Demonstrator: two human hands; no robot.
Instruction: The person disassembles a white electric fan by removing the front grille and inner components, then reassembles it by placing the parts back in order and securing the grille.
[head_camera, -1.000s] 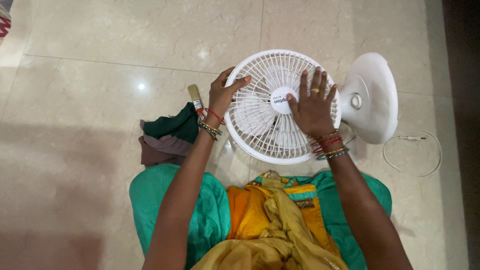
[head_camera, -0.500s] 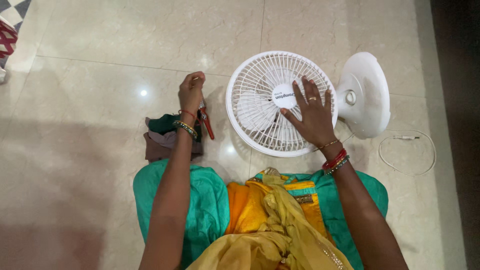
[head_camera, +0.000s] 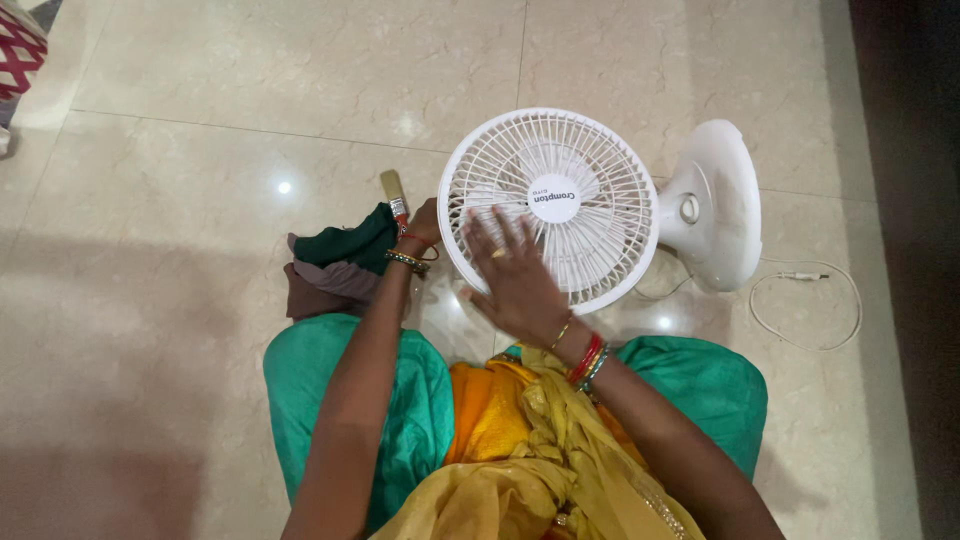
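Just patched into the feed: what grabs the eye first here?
The white table fan lying grille-up on the pale tiled floor, right of centre, stands out most. The right hand lies flat on its grille, while the left hand is at the fan's left rim beside a paintbrush and dark bunched cloths.

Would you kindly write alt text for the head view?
Seen from above, a seated person's right hand lies flat on a white table fan's grille on a tiled floor. The left hand holds a paintbrush beside crumpled cloths.
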